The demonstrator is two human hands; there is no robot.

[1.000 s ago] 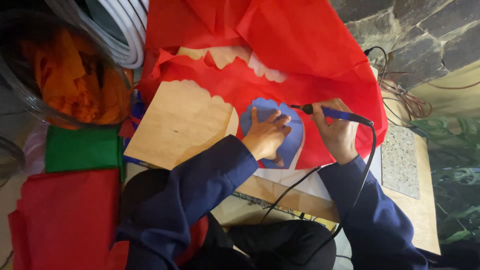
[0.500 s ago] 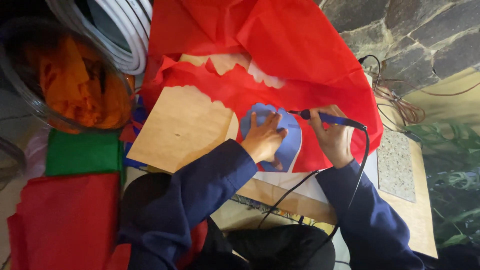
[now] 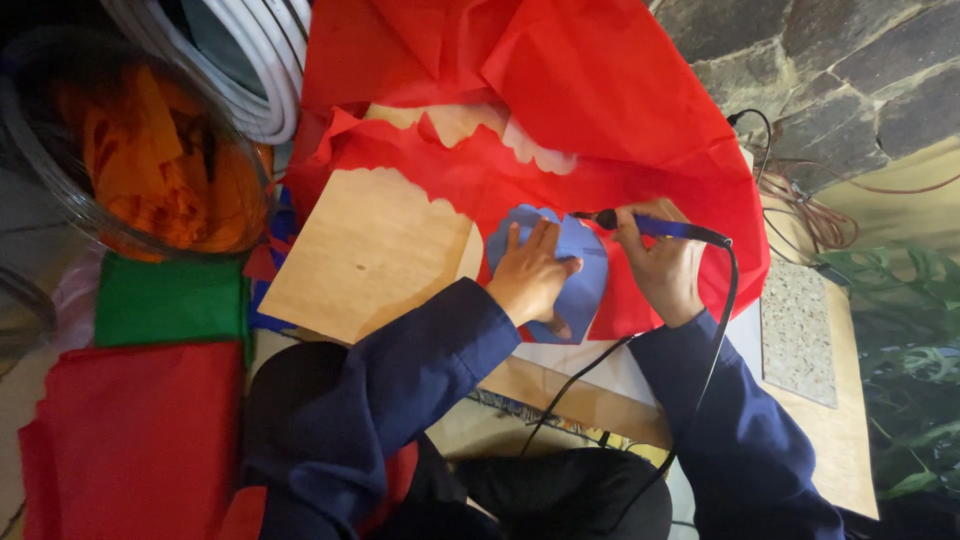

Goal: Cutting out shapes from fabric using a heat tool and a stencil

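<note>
Head view: left hand [image 3: 535, 275] lower on blue template [image 3: 575, 275]

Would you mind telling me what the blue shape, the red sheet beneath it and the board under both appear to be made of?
Blue shape: probably stiff card or plastic; it lies flat, matte, with a clean edge.
Red sheet: thin non-woven fabric or tissue-like material, judging by soft folds, slight sheen and scalloped cut edges.
Board: pale plywood or similar, with faint grain and small dark specks, unfinished.

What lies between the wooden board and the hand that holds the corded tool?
In the head view, the left hand lies there, pressing the blue template on red fabric, between the wooden board and the right hand.
</note>
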